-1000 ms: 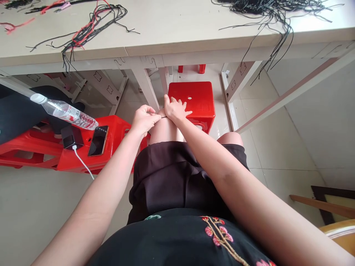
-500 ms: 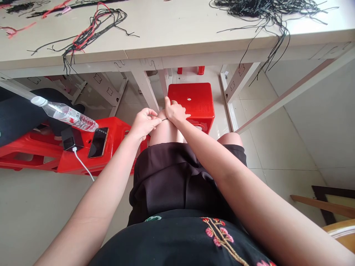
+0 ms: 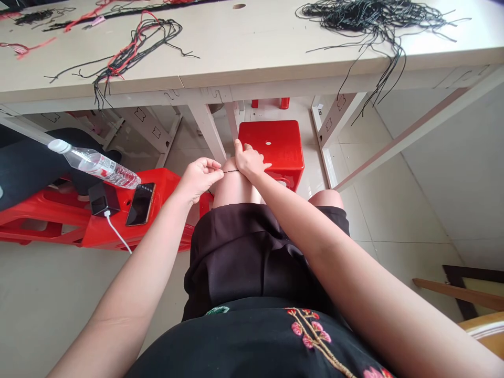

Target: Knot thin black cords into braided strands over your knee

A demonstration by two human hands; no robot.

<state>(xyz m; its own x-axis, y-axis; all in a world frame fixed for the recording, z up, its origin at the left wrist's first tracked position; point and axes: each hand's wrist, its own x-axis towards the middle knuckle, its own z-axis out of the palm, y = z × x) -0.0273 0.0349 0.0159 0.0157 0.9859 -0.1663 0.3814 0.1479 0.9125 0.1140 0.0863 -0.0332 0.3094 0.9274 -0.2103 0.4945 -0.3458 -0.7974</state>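
A thin black cord point(image 3: 230, 171) stretches across my bare knee point(image 3: 236, 191). My left hand point(image 3: 199, 179) pinches the cord between thumb and fingertips, just left of the knee. My right hand point(image 3: 250, 161) lies flat on top of the knee with its fingers apart, and the cord runs in under its edge. Where the cord ends beneath that hand is hidden. Dark shorts point(image 3: 244, 257) cover my lap below both forearms.
A pale table point(image 3: 236, 58) ahead carries tangled black cords point(image 3: 374, 16) and black-and-red cords point(image 3: 129, 52), some hanging over its edge. A red stool point(image 3: 271, 147) stands beneath it. A second red stool point(image 3: 129, 236) at left holds a water bottle point(image 3: 98, 165), phone point(image 3: 140, 205) and charger point(image 3: 103, 198).
My left hand has drawn slightly left, away from my right hand, showing more taut cord. The right hand stays on the knee. The whole view has tilted slightly, so the table sits lower.
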